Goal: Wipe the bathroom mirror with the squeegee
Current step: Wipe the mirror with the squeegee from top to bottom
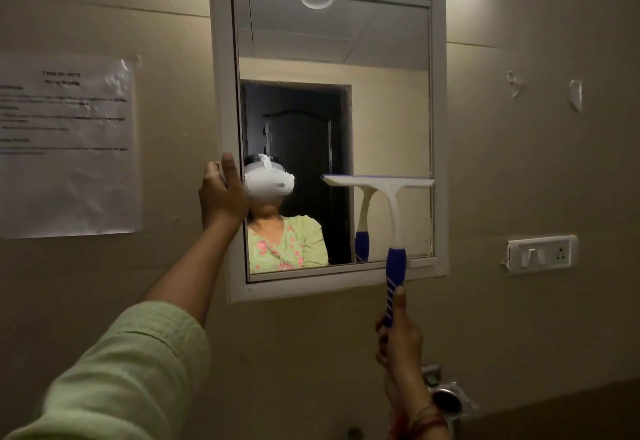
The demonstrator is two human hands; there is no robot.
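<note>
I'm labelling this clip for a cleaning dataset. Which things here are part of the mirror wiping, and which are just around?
Part of the job:
squeegee, held by the right hand
mirror
white frame, gripped at its left edge by the left hand

Just around:
printed sheet on the wall
switch plate
tape scraps
metal fitting below

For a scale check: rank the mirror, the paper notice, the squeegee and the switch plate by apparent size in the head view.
1. mirror
2. paper notice
3. squeegee, though it sits nearer the camera than the wall items, which inflates it
4. switch plate
</note>
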